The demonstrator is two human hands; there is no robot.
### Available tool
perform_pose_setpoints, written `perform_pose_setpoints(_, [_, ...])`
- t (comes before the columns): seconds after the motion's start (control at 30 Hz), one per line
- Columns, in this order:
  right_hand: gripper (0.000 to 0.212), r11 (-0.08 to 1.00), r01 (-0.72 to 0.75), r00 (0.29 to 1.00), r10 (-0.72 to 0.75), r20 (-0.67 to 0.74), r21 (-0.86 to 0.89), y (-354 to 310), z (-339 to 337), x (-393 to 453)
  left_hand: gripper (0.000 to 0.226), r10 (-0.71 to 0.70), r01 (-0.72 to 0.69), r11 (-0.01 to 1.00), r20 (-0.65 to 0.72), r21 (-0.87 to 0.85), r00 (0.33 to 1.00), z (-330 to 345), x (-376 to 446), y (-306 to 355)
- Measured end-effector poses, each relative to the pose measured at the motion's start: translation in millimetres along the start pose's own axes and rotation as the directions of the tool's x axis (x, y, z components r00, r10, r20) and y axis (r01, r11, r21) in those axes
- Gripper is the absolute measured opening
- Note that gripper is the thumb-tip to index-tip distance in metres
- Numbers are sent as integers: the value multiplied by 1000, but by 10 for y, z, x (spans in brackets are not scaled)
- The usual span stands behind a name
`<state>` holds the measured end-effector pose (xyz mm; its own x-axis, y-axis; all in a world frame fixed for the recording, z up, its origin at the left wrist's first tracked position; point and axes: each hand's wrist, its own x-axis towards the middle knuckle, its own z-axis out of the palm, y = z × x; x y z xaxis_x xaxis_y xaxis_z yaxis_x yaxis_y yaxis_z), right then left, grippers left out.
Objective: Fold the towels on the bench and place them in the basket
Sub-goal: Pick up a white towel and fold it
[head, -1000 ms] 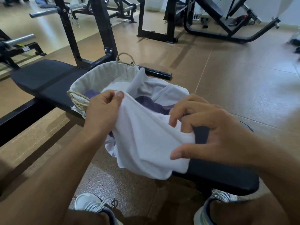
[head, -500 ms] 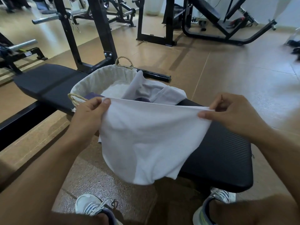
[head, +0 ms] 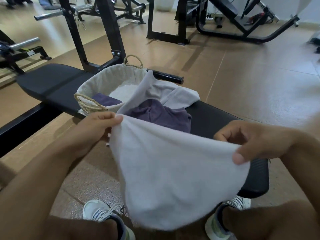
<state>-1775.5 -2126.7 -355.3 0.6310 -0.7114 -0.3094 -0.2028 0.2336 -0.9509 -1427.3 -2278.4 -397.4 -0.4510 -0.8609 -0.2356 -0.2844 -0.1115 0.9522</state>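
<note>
Now both hands, left and right, pinch white towel by top corners, fingers closed on cloth, hanging over worktop edge; basket behind, purple towel beside it.

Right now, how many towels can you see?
4. A white towel held between the left hand and right hand; a purple towel and a grey towel heaped on the bench; a purple one in the basket. More may be hidden.
</note>
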Motion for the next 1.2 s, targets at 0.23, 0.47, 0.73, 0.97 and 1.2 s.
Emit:
perform_pose_setpoints(0.23, [26, 905, -288, 543, -114, -832, -312, 309, -239, 202, 23, 56, -54, 998, -200, 16, 978, 44, 207, -132])
perform_pose_setpoints(0.47, [10, 975, -156, 948, 102, -302, -159, 190, -272, -39, 25, -185, 198, 980, 346, -1, 920, 56, 64, 34])
perform_pose_setpoints(0.73, [12, 983, 20, 998, -8, -68, 183, 85, -366, -218, 15, -103, 133, 987, 280, -92, 955, 209, 107, 135])
perform_pose_setpoints(0.97, [24, 937, -323, 358, -12, -934, -136, 296, -582, -68, 13, 255, -174, 937, -253, 302, 933, 486, 504, 140])
perform_pose_setpoints(1.2, [20, 911, -352, -36, -243, -969, -215, 237, -693, 16, 17, 289, -227, 950, -323, 216, 901, 621, 773, 301])
